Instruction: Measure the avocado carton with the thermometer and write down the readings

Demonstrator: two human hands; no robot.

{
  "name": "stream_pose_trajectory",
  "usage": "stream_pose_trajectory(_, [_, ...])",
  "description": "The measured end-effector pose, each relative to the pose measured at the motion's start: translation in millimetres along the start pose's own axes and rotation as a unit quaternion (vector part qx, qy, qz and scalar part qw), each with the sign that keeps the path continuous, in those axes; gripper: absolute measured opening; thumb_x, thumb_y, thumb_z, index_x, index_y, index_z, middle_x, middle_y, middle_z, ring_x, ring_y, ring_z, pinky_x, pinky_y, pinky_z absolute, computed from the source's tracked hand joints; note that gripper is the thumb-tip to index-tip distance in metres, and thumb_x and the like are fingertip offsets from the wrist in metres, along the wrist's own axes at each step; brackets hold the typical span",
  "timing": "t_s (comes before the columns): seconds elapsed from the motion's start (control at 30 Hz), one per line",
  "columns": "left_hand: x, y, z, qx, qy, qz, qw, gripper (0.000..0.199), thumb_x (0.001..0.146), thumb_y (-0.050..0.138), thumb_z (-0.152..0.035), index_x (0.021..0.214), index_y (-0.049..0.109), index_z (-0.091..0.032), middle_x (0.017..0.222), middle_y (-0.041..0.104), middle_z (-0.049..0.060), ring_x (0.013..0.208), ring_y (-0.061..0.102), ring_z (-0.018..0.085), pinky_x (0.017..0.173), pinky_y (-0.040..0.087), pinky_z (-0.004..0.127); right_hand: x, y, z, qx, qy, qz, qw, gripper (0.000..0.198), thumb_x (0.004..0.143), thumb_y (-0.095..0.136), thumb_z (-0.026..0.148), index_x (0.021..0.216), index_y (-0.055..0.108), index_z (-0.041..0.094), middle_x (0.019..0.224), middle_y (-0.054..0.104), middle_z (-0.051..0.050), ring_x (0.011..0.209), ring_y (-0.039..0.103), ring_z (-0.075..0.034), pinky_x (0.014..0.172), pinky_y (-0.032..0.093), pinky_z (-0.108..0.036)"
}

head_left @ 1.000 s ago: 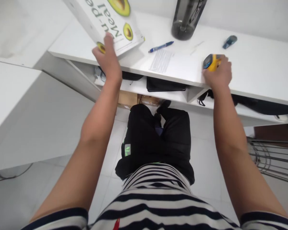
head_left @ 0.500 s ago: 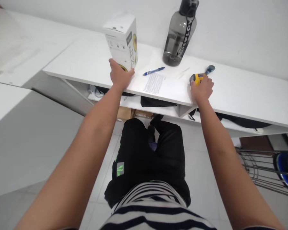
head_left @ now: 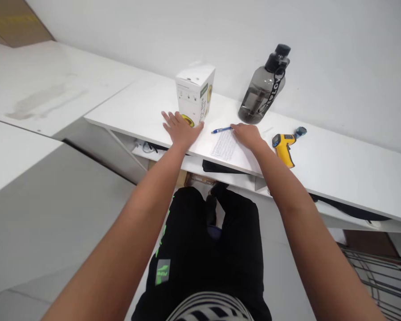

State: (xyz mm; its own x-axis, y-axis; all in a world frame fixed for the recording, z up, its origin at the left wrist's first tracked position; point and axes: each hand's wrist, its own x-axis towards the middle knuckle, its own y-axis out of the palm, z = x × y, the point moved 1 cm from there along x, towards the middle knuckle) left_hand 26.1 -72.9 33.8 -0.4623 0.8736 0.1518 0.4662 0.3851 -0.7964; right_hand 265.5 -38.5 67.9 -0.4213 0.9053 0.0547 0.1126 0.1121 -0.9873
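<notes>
My left hand point(head_left: 183, 129) lies on the white tabletop with its fingers spread, right at the foot of a white box point(head_left: 189, 99) printed with an avocado. My right hand point(head_left: 247, 135) has its fingertips closed on the end of a blue pen point(head_left: 221, 130) lying above a sheet of paper with dense writing point(head_left: 224, 147). To the right of that hand lies a yellow infrared thermometer gun point(head_left: 284, 149), grip towards me. Touching or close behind its nose is a small dark blue item point(head_left: 300, 131) whose kind I cannot make out.
A large grey water bottle point(head_left: 261, 96) stands at the back against the wall. Below the narrow tabletop point(head_left: 347, 156) runs a shelf holding a black flat item point(head_left: 220, 167). A cardboard box point(head_left: 18, 22) sits far left, and a wire rack point(head_left: 377, 276) is at lower right.
My right hand has let go of the yellow thermometer gun and moved left to the pen. My left hand's fingers have spread beside the box. The view has tilted up.
</notes>
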Motion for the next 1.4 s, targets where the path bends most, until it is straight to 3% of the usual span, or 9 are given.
stream_pose_trajectory(0.17, [1.1,0.8,1.1,0.025,0.005,0.021,0.999,0.113,0.076,0.061,-0.072,0.16,0.024,-0.007,0.17,0.023,0.028,0.162,-0.005,0.043,0.13,0.001,0.06,-2.2,-7.2,0.5,0.023,-0.011,-0.059,0.998,0.044,0.103,0.035,0.02,0.132,0.068,0.019,0.116,0.075,-0.016,0.1,0.068,-0.03,0.074,0.043,-0.035])
stream_pose_trajectory(0.37, [2.1,1.4,0.6,0.023,0.0,0.024,0.999,0.111,0.077,0.057,-0.072,0.16,0.025,-0.006,0.169,0.028,0.027,0.162,0.01,0.044,0.13,0.001,0.059,-14.4,-5.1,0.9,0.046,-0.016,0.037,0.998,0.041,0.098,0.047,0.023,0.131,0.071,0.024,0.123,0.074,-0.015,0.103,0.068,-0.03,0.076,0.045,-0.035])
stream_pose_trajectory(0.5, [0.2,-1.1,-1.1,0.029,-0.004,0.021,0.999,0.11,0.078,0.055,-0.071,0.16,0.027,-0.004,0.168,0.029,0.028,0.161,0.016,0.043,0.131,0.004,0.058,-27.2,-3.8,4.5,0.146,0.03,-0.044,0.988,0.028,0.098,0.053,0.031,0.118,0.071,0.023,0.099,0.077,-0.011,0.09,0.069,-0.028,0.075,0.045,-0.035])
stream_pose_trajectory(0.57, [-0.8,-2.2,-2.1,0.034,-0.005,0.023,0.999,0.109,0.079,0.054,-0.071,0.159,0.028,-0.002,0.168,0.03,0.029,0.161,0.017,0.043,0.131,0.005,0.058,-35.9,-0.6,5.1,0.292,0.086,-0.108,0.946,0.027,0.1,0.053,0.042,0.111,0.067,0.022,0.08,0.073,-0.006,0.076,0.066,-0.024,0.072,0.046,-0.033])
stream_pose_trajectory(0.7, [-2.2,-3.2,-3.1,0.046,-0.004,0.012,0.999,0.107,0.08,0.053,-0.069,0.158,0.029,0.001,0.167,0.032,0.03,0.16,0.019,0.043,0.131,0.007,0.057,-52.2,12.8,4.6,0.507,0.146,-0.214,0.822,0.046,0.091,0.058,0.067,0.076,0.06,0.024,0.061,0.057,0.002,0.063,0.056,-0.018,0.069,0.047,-0.032])
stream_pose_trajectory(0.87, [-2.7,-2.9,-0.8,0.047,-0.003,0.012,0.999,0.103,0.079,0.054,-0.071,0.155,0.033,-0.004,0.165,0.036,0.029,0.159,0.021,0.043,0.131,0.009,0.058,-56.5,26.3,2.9,0.599,0.186,-0.199,0.753,0.049,0.091,0.05,0.07,0.084,0.067,0.024,0.054,0.052,0.003,0.047,0.041,-0.015,0.053,0.039,-0.031])
stream_pose_trajectory(0.97, [-2.1,-2.3,-0.1,0.044,-0.001,0.012,0.999,0.103,0.079,0.054,-0.071,0.156,0.032,-0.006,0.165,0.035,0.027,0.16,0.02,0.042,0.131,0.009,0.058,-52.9,28.4,1.0,0.578,0.214,-0.223,0.755,0.049,0.092,0.049,0.066,0.07,0.061,0.024,0.056,0.055,0.001,0.052,0.046,-0.016,0.059,0.044,-0.032])
stream_pose_trajectory(1.1, [-0.8,-0.5,-0.2,0.044,-0.006,0.014,0.999,0.104,0.079,0.054,-0.07,0.157,0.031,-0.005,0.166,0.033,0.029,0.16,0.018,0.043,0.131,0.007,0.058,-49.8,30.9,-3.3,0.531,0.222,-0.231,0.785,0.041,0.089,0.057,0.051,0.057,0.052,0.025,0.054,0.052,0.001,0.064,0.054,-0.019,0.073,0.048,-0.034])
stream_pose_trajectory(1.4, [-1.2,-1.3,0.3,0.041,-0.003,0.02,0.999,0.105,0.08,0.053,-0.072,0.157,0.031,-0.005,0.169,0.03,0.027,0.161,0.017,0.041,0.131,0.006,0.058,-48.6,28.4,-3.4,0.531,0.229,-0.202,0.791,0.034,0.08,0.058,0.038,0.051,0.042,0.027,0.054,0.051,0.001,0.069,0.055,-0.019,0.071,0.048,-0.032])
